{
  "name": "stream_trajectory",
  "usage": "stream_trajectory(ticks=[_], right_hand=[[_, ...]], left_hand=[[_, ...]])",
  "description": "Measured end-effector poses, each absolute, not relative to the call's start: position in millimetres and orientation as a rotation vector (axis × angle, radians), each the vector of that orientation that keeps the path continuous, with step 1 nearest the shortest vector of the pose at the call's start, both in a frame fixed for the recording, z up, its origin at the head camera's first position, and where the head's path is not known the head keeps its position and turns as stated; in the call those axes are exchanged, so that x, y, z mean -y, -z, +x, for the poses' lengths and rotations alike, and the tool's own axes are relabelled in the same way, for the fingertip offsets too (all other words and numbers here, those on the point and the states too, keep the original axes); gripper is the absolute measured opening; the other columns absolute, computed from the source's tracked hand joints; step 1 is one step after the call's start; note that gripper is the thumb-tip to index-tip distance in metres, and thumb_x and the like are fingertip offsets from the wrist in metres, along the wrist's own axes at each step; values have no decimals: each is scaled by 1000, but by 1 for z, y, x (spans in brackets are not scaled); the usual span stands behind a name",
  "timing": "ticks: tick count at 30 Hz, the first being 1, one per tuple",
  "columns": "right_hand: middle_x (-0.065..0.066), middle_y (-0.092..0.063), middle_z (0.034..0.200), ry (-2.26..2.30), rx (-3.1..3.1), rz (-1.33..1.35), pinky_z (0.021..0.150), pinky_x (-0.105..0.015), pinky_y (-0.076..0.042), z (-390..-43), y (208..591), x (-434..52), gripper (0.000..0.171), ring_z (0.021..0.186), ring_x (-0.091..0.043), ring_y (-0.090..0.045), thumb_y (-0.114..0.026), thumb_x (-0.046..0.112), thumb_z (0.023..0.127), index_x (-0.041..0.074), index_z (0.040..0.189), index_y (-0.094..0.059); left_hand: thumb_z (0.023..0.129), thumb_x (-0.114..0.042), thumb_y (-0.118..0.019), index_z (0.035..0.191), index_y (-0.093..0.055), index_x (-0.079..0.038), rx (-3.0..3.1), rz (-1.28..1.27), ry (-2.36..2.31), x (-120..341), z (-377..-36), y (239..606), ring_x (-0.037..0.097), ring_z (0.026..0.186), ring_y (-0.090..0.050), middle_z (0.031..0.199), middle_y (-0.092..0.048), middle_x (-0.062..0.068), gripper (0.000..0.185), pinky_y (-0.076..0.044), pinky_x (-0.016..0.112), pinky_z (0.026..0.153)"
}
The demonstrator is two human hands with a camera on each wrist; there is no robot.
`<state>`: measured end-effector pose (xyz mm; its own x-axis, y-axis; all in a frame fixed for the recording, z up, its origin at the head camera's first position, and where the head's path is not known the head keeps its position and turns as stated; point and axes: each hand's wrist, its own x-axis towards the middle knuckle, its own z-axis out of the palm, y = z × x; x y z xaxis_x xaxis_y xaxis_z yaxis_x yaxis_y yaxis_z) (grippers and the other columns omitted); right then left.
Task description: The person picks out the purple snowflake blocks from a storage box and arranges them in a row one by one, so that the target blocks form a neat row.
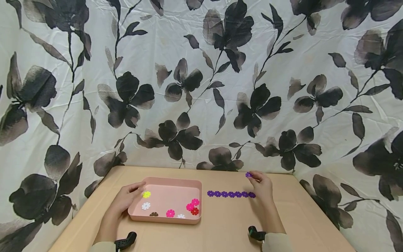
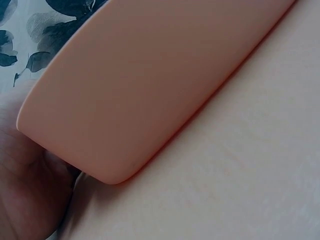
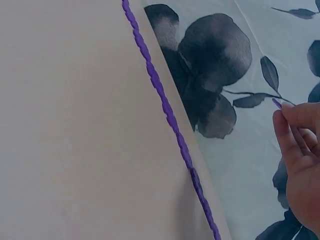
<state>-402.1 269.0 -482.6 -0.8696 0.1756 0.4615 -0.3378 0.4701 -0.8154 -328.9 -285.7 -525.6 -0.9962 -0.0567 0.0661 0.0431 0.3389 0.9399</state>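
Observation:
A shallow pink tray (image 1: 167, 182) lies on the table with several small flower pieces in it: a yellow one (image 1: 146, 195), a white one (image 1: 146, 206), pink ones (image 1: 170, 213) and a red one (image 1: 194, 211). My left hand (image 1: 126, 197) holds the tray at its left end, with fingers over the rim; in the left wrist view, that hand (image 2: 30, 175) lies against the tray's end wall (image 2: 125, 100). Between thumb and fingertips my right hand (image 1: 263, 187) pinches a purple flower piece (image 1: 248, 174), raised above a straight row of purple flower pieces (image 1: 231, 194).
The tan table (image 1: 220, 231) reaches back to a white cloth (image 1: 189, 38) printed with dark flowers. Black straps with camera mounts (image 1: 126, 241) sit on both wrists. A brown piece (image 1: 154, 214) lies near the tray's front wall.

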Motion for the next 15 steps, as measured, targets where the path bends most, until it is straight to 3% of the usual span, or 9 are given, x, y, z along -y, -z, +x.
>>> stream_trajectory(ticks=[10, 15], right_hand=[[-20, -69, 127, -1395, 2259, 13, 79, -1, -48, -397, 484, -294, 28, 116, -33, -66, -66, 4, 101, -1, 128, -71], [-20, -69, 127, -1400, 2244, -77, 75, -2, -50, -395, 486, -305, 29, 108, -16, -65, -66, 4, 101, 0, 129, -71]], left_hand=[[107, -28, -59, 149, -57, -6, 2500, 13, 1747, 285, -328, 525, 41, 154, -34, 160, -47, 19, 47, -29, 59, 125], [107, -28, -59, 149, -57, -6, 2501, 17, 1757, 285, -327, 524, 41, 154, -33, 160, -47, 19, 47, -29, 59, 125]])
